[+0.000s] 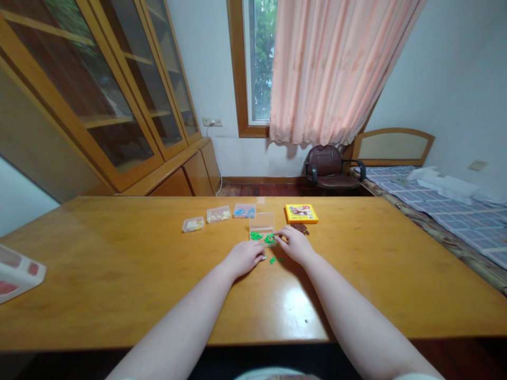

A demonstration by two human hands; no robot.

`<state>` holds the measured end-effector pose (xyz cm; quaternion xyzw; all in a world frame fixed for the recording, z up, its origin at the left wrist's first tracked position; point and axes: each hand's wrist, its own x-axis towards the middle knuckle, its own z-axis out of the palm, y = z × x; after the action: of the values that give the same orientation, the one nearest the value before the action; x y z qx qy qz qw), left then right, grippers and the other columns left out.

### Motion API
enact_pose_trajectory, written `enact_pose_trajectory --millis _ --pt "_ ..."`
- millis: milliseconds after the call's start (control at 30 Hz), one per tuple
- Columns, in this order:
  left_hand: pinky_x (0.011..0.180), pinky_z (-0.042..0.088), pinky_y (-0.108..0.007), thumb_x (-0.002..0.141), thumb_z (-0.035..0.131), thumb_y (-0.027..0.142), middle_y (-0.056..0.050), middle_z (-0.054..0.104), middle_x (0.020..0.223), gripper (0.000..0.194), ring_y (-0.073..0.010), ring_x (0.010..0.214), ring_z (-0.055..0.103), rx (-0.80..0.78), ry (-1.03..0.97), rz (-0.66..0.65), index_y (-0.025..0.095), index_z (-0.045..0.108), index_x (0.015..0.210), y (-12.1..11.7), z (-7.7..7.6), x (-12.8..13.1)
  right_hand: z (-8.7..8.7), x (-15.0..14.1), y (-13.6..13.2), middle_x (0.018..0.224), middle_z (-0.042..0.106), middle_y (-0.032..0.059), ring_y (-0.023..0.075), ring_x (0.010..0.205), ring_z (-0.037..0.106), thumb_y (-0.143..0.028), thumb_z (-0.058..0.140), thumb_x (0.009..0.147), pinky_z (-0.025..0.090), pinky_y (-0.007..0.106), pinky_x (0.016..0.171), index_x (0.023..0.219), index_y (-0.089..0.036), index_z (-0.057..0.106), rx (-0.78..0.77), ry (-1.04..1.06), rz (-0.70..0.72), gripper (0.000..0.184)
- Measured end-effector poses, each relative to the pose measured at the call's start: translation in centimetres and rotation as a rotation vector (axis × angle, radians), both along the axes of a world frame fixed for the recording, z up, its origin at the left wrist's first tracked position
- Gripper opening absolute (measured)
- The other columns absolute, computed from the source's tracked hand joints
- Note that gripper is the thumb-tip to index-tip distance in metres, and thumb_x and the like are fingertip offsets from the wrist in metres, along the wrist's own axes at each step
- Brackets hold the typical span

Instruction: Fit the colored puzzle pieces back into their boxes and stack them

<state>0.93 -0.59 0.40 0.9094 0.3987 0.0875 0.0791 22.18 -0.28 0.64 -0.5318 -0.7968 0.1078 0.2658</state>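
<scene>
A clear plastic box [262, 229] with its lid tipped up stands on the wooden table [130, 264], holding small green pieces. My right hand [295, 245] reaches over the box's right corner, fingertips among the green pieces. Whether it holds one is too small to tell. My left hand [243, 258] rests on the table just in front of the box, fingers curled toward it. Loose green pieces [273, 259] lie on the table between my hands. A small heap of brown pieces [300, 228] sits just beyond my right hand.
Behind the hands stand several small clear boxes [218, 214] of pale and blue pieces and a yellow box [301, 214]. A white and pink plastic case [16, 273] lies at the table's left edge. A cabinet, chair and bed stand beyond the table.
</scene>
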Motion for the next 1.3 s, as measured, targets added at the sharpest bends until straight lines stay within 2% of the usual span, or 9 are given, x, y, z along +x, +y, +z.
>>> enact_pose_trajectory --millis 100,233,500,733,800,933,1033,1133,1300 --pt "0.073 0.044 -0.024 0.086 0.056 0.031 -0.003 0.062 0.093 0.013 -0.0157 0.086 0.058 -0.001 -0.009 -0.006 0.020 0.063 0.090 0.0 0.2 -0.1 0.4 0.6 -0.2 0.085 0.064 0.0041 0.0148 0.079 0.058 -0.032 0.052 0.090 0.042 0.024 0.073 0.090 -0.020 0.070 -0.005 -0.033 0.030 0.022" --pt "0.073 0.043 -0.023 0.086 0.056 0.032 -0.002 0.061 0.098 0.015 -0.0152 0.088 0.058 0.005 -0.038 -0.026 0.024 0.063 0.097 -0.1 0.1 0.0 0.5 0.8 -0.4 0.083 0.065 0.0040 0.0149 0.076 0.057 -0.033 0.051 0.090 0.040 0.025 0.069 0.088 -0.020 0.070 0.001 -0.052 0.035 0.023" --pt "0.073 0.043 -0.024 0.085 0.057 0.029 -0.002 0.063 0.092 0.010 -0.0156 0.086 0.058 0.026 -0.038 -0.029 0.021 0.062 0.088 0.1 -0.6 0.3 0.5 0.7 -0.4 0.083 0.066 0.0041 0.0146 0.076 0.057 -0.033 0.051 0.090 0.040 0.025 0.069 0.089 -0.021 0.071 -0.020 -0.063 0.047 0.024" --pt "0.073 0.043 -0.025 0.087 0.055 0.029 -0.002 0.064 0.092 0.011 -0.0156 0.085 0.058 0.082 -0.037 -0.058 0.021 0.062 0.088 0.2 -0.1 0.0 1.0 0.9 -0.4 0.086 0.068 0.0048 0.0152 0.079 0.058 -0.032 0.052 0.089 0.040 0.025 0.071 0.090 -0.021 0.072 -0.094 -0.103 0.075 0.022" --pt "0.076 0.043 -0.026 0.089 0.052 0.030 -0.002 0.064 0.092 0.014 -0.0156 0.085 0.058 0.143 -0.087 0.002 0.020 0.063 0.090 0.5 0.0 -0.2 1.0 1.0 -0.5 0.087 0.069 0.0042 0.0157 0.080 0.059 -0.031 0.056 0.086 0.041 0.024 0.071 0.088 -0.022 0.072 -0.152 -0.119 0.124 0.019" --pt "0.080 0.043 -0.028 0.091 0.048 0.027 -0.003 0.063 0.094 0.017 -0.0166 0.089 0.058 0.236 -0.170 0.224 0.020 0.063 0.093 1.2 0.0 -0.4 0.7 0.7 -0.8 0.092 0.070 0.0015 0.0156 0.083 0.061 -0.026 0.059 0.080 0.042 0.023 0.074 0.090 -0.026 0.073 -0.244 -0.120 0.253 0.017" --pt "0.080 0.044 -0.027 0.090 0.048 0.026 -0.004 0.063 0.097 0.017 -0.0165 0.091 0.058 0.214 -0.157 0.234 0.021 0.063 0.096 1.2 -0.2 -0.3 0.5 0.4 -1.0 0.093 0.070 0.0004 0.0154 0.085 0.061 -0.023 0.058 0.079 0.042 0.023 0.076 0.092 -0.027 0.072 -0.244 -0.115 0.295 0.020" --pt "0.080 0.045 -0.027 0.090 0.048 0.028 -0.004 0.062 0.098 0.018 -0.0166 0.092 0.058 0.185 -0.152 0.203 0.022 0.064 0.098 0.9 -0.3 -0.2 0.7 0.6 -0.8 0.090 0.070 0.0021 0.0152 0.082 0.060 -0.026 0.057 0.081 0.041 0.023 0.073 0.089 -0.024 0.072 -0.206 -0.113 0.224 0.018" --pt "0.081 0.046 -0.028 0.090 0.049 0.029 -0.003 0.062 0.099 0.019 -0.0166 0.093 0.058 0.147 -0.177 0.180 0.023 0.064 0.099 0.7 -0.3 -0.2 1.1 2.6 0.4 0.088 0.068 0.0053 0.0160 0.080 0.059 -0.036 0.051 0.087 0.040 0.024 0.068 0.087 -0.020 0.070 -0.184 -0.125 -0.072 0.025"
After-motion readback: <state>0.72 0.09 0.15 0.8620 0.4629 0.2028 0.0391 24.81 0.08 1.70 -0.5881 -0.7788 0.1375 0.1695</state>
